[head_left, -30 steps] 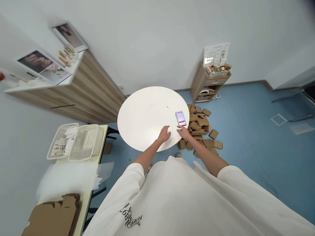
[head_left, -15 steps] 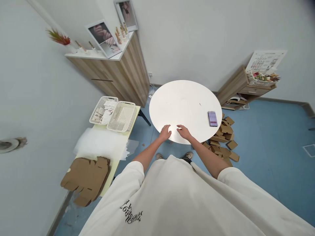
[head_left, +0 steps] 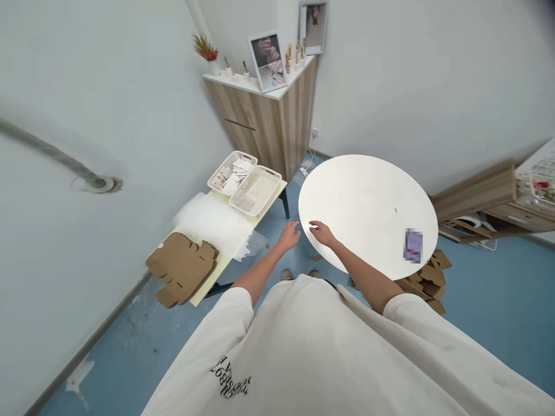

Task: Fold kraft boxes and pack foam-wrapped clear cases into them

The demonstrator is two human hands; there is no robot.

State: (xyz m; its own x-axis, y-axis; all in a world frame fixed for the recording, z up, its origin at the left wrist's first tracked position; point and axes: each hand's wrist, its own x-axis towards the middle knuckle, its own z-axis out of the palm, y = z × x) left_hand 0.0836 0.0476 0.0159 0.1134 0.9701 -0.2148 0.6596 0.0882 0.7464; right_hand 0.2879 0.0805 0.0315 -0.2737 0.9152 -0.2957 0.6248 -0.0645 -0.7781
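Note:
My left hand [head_left: 289, 235] hangs in the air between the side table and the round table, its fingers apart and nothing in them. Over the left edge of the white round table [head_left: 364, 208] is my right hand [head_left: 321, 232], also open, with fingers loosely bent and holding nothing. A purple, pixelated flat item [head_left: 413, 245] lies near that table's right edge. To my left, the pale yellow side table [head_left: 223, 271] bears flat brown cardboard box blanks [head_left: 184, 266], translucent white sheets [head_left: 212, 219] and two white plastic baskets. Paper pieces fill the far basket [head_left: 214, 179]; the nearer basket [head_left: 255, 193] shows its bare bottom.
A wooden cabinet [head_left: 260, 124] with framed pictures and small bottles stands in the corner. Several small cardboard boxes [head_left: 429, 280] lie on the floor beside the round table. A low wooden shelf [head_left: 481, 190] is at the right, and a pipe [head_left: 56, 150] runs along the left wall.
My view and body have turned left, so the tables and cabinet appear further right. My left hand was over the round table's near edge and is now past its left side. Both hands remain open.

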